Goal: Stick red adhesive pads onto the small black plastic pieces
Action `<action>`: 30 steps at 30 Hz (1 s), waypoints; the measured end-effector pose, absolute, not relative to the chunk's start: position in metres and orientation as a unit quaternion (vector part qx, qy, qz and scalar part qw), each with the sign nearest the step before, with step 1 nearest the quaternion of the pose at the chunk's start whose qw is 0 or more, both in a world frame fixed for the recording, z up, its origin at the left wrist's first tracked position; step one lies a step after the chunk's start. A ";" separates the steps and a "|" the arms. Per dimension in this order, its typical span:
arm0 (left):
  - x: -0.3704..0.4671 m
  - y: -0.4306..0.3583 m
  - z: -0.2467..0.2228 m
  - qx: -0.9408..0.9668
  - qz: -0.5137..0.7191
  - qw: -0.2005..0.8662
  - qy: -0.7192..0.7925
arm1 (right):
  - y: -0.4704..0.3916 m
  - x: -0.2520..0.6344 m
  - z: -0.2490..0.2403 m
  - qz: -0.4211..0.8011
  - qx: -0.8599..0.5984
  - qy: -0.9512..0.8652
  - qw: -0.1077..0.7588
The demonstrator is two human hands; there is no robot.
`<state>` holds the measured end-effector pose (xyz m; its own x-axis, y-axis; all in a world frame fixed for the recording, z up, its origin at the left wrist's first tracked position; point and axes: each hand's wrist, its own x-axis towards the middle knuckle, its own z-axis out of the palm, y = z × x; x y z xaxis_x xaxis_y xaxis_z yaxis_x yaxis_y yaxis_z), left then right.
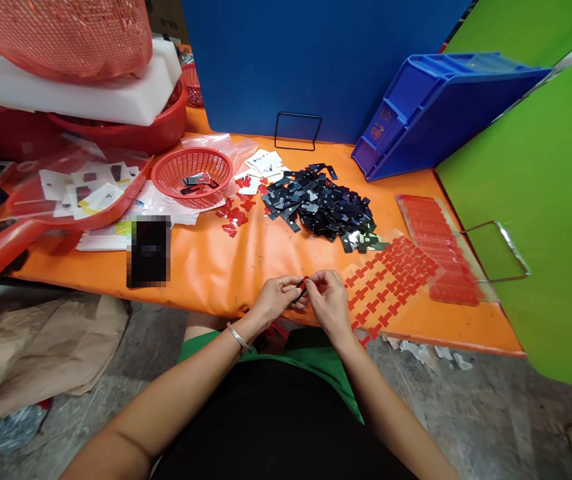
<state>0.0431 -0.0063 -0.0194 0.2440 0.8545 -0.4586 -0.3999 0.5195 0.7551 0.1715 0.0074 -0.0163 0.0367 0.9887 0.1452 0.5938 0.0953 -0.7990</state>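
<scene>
Near the front edge of the orange table (pixel 206 273), my left hand (pixel 280 297) is closed on a small black piece (pixel 300 288). My right hand (pixel 328 297) meets it from the other side, its fingers pinched at a red bit on the piece's upper end. Beyond my hands lies a pile of black pieces (pixel 321 203). To the right, partly beside my right wrist, a clear sheet bears rows of red stickers (pixel 391 277). Loose red bits (pixel 233 213) are scattered left of the pile.
A red basket (pixel 192 167) holds a few pieces at the back left. A red dustpan (pixel 11 243) with white papers and a blurred dark object (pixel 149 252) lie left. A blue crate (pixel 416 120) leans at the back right, near a red sheet (pixel 439 250).
</scene>
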 end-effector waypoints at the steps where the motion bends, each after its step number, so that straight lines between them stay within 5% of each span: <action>1: 0.043 -0.007 -0.019 0.255 0.421 0.746 0.448 | 0.008 0.172 -0.017 0.271 -0.620 -0.637 0.371; 17: 0.040 -0.012 -0.014 0.276 0.445 0.727 0.445 | 0.014 0.170 -0.019 0.427 -0.616 -0.485 0.450; 30: 0.015 0.004 -0.003 0.299 0.458 0.711 0.442 | 0.020 0.180 -0.020 0.614 -0.550 -0.364 0.434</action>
<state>0.0152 0.0039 -0.0034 0.1895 0.9157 -0.3544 -0.3883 0.4014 0.8296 0.1799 0.0201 -0.0199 -0.0189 0.9331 -0.3592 -0.1316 -0.3585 -0.9242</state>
